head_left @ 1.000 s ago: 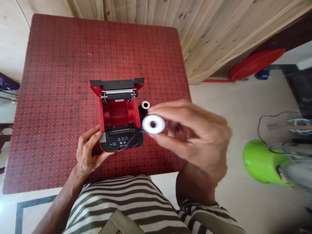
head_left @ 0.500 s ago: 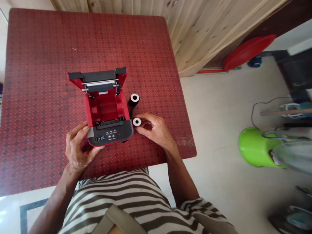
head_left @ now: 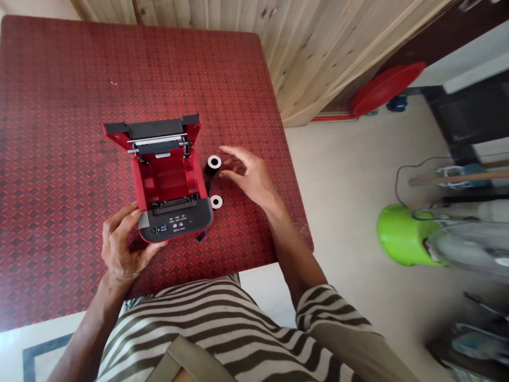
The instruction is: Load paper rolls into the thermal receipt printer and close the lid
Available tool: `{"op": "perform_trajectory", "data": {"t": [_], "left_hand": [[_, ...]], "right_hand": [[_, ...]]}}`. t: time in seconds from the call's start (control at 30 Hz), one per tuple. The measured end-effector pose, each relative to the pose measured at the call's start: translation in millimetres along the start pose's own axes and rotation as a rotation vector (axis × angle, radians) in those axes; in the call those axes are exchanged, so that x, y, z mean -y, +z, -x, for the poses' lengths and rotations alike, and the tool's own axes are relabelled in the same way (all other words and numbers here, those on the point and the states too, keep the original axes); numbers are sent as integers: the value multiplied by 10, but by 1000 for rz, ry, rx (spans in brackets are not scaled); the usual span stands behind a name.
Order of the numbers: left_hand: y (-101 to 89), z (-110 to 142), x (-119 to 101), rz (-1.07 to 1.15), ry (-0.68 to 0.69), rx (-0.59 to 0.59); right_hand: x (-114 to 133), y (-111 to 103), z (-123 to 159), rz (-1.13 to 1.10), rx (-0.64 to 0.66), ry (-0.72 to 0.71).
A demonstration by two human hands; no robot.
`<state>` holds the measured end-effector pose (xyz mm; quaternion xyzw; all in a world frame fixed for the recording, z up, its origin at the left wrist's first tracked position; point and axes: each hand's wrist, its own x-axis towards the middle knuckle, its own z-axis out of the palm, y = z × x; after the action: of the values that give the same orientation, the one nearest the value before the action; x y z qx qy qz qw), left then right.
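A red and black label printer (head_left: 177, 224) stands on the table with its lid (head_left: 154, 129) raised, so its red inside shows. My left hand (head_left: 124, 249) grips its near left corner, thumb along the front edge and fingers at the side. Close by the printer's right side are two black rolls with white cores, a far roll (head_left: 211, 171) and a near roll (head_left: 217, 207); a dark strip runs between them, like a ribbon. Beside the far roll, my right hand (head_left: 252, 175) is open, fingers apart and curved around its right side, holding nothing.
The table (head_left: 71, 132) has a red patterned cover, and its right edge drops to a pale floor (head_left: 338, 185). Wood panelling (head_left: 222, 16) rises behind it. On the floor at right are a green bucket (head_left: 393, 233) and a red round object (head_left: 387, 87).
My right hand has let go of the near roll and moved away to the far one, fingers spreading. My left hand keeps its grip on the printer. The whole view has shifted slightly.
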<state>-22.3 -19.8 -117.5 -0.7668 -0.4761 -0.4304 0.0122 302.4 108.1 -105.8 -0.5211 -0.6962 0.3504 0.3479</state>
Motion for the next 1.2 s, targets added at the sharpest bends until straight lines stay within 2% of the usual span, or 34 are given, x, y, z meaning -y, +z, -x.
{"op": "perform_trajectory", "data": {"t": [0.1,0.17,0.27,0.37,0.43,0.5,0.6,0.67,0.73,0.83,0.93,1.0,1.2], "left_hand": [[-9,-23,-22,4,9,12],[-16,-31,-32,4,9,19],[-18,-29,-33,8,-1,20],[-9,-22,-33,12,-11,18],[-2,-21,-41,12,-29,20],[6,-25,-53,12,-48,19],[14,-37,-69,20,-40,2],[16,-46,-75,28,-38,-3],[15,-51,-78,36,-41,-6],[14,-44,-79,48,-44,-2],[19,-27,-75,59,-42,-4],[21,-18,-71,59,-50,-6],[10,-27,-68,26,-71,20]], "right_hand": [[-50,204,-184,40,99,-66],[-66,284,-229,15,111,-64],[-60,291,-269,-80,24,-62],[52,180,-303,-173,-96,-117],[238,47,-273,-217,-130,-154],[524,-120,-175,-236,-115,-197],[1036,-338,30,-163,2,-245],[1317,-373,120,-39,146,-291],[1476,-277,132,195,243,-428],[1500,36,50,510,345,-548],[1438,346,-50,685,411,-480],[1425,482,-107,739,437,-426],[1412,625,-312,759,564,-316]]}}
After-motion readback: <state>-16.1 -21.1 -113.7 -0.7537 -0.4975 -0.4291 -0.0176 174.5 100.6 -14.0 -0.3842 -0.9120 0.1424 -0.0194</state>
